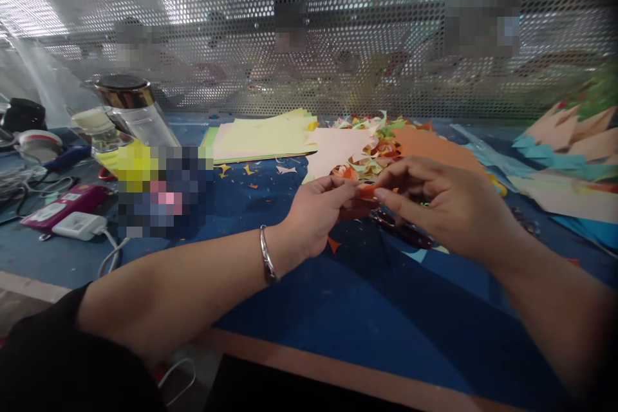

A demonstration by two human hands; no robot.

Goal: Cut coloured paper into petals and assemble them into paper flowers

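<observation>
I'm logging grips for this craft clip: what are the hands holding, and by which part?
Both hands pinch a small orange paper piece: the left hand at its left end, the right hand at its right end.

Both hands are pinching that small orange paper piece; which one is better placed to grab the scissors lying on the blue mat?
Probably the right hand: the scissors lie just beneath it, while the left hand sits further off, so it could hold the orange paper piece meanwhile.

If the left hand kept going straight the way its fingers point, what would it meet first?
The left hand points right, at the small orange paper piece it already pinches; just beyond are the right hand fingertips. Depth looks about level.
</observation>
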